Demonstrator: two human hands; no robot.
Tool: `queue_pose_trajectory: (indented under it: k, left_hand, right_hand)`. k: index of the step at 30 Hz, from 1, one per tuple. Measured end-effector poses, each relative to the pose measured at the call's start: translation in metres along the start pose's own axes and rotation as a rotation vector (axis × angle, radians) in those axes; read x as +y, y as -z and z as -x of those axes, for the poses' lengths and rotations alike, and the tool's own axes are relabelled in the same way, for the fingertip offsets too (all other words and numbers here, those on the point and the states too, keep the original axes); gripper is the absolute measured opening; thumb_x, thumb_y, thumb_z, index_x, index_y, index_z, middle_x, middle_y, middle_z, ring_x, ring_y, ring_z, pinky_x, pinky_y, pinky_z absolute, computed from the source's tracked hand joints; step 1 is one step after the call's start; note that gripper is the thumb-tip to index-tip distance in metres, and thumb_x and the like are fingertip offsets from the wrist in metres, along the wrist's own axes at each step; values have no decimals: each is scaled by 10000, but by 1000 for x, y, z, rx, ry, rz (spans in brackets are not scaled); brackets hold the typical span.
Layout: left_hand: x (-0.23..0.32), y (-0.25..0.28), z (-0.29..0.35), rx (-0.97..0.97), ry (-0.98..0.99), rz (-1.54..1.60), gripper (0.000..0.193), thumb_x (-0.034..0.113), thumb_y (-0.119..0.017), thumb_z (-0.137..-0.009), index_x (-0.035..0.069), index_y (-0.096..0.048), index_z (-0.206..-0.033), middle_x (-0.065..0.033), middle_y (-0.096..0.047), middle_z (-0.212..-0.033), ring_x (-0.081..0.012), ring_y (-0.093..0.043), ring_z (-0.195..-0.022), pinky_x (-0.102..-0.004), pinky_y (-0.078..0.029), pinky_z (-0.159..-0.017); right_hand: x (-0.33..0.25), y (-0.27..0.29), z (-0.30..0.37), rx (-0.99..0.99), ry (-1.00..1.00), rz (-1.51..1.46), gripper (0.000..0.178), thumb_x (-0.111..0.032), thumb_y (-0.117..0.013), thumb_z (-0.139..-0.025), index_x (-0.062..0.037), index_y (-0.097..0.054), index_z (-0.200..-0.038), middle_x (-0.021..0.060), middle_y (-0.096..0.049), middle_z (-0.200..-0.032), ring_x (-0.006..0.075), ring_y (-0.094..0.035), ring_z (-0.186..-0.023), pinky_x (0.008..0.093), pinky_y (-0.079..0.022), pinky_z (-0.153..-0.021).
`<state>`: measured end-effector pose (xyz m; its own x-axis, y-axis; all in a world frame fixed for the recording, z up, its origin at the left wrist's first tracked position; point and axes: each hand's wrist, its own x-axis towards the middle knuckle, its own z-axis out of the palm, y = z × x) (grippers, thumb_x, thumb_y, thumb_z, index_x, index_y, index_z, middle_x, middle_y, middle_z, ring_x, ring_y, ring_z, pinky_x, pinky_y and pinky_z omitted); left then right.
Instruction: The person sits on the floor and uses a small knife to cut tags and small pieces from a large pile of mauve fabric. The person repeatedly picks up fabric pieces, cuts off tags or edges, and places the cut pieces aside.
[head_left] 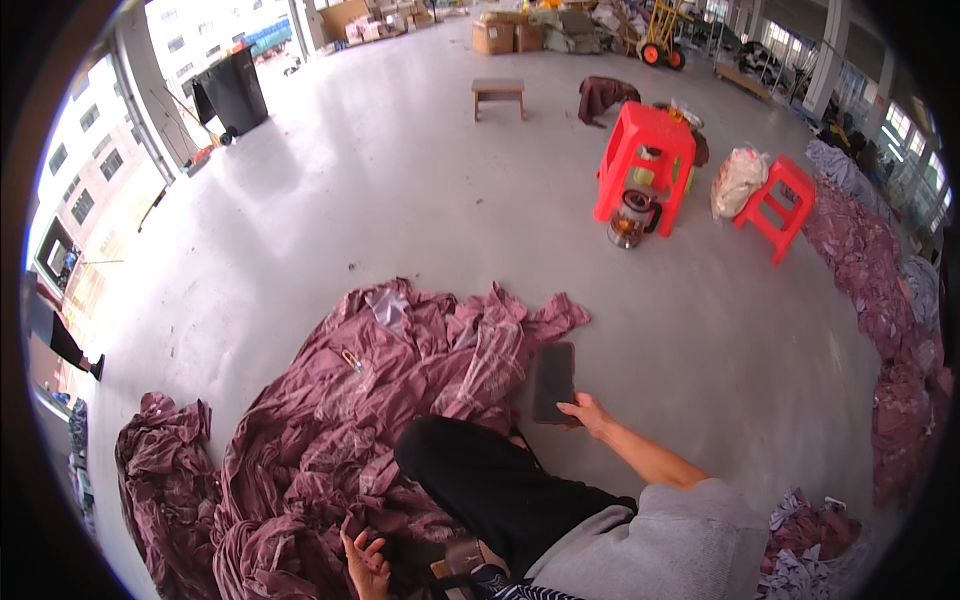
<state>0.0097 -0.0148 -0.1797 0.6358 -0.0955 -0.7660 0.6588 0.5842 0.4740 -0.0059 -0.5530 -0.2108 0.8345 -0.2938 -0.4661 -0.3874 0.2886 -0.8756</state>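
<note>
Dark rectangular phone [553, 383] is being clamped in right grip [590, 414]; left grip [367, 566], fingers apart, isn't being loaded; steady hold likely being needed.

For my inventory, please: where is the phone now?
In the head view, the dark phone is right of centre, held in the right hand, just right of the mauve cloth.
</note>
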Motion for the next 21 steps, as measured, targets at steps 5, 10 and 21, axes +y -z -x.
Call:
queue_pose_trajectory:
  k: [5,10,21]
  left_hand:
    - [-16,-4,-3,57,10,-135,496,583,-446,-866,128,-488,-1062,-129,-651,-748,-98,-341,-311,-227,-257,-292]
    - [-45,19,10,227,77,-198,481,591,-483,-846,142,-562,-999,-125,-661,-734,-85,-320,-318,-213,-226,-313]
    - [-72,10,26,407,69,-296,595,598,-515,-824,61,-510,-1080,-135,-638,-720,-62,-315,-325,-206,-216,-312]
  right_hand:
    - [159,69,-1,155,-362,-1,276,-192,-652,-813,-42,-558,-1024,65,-609,-914,191,-605,-765,356,-553,-536]
    - [201,62,27,181,-563,-57,219,-168,-635,-825,-83,-559,-1013,33,-629,-919,169,-602,-808,350,-543,-523]
    - [262,96,50,148,-673,125,258,-101,-620,-814,-44,-584,-1063,67,-619,-925,208,-579,-785,400,-521,-637]
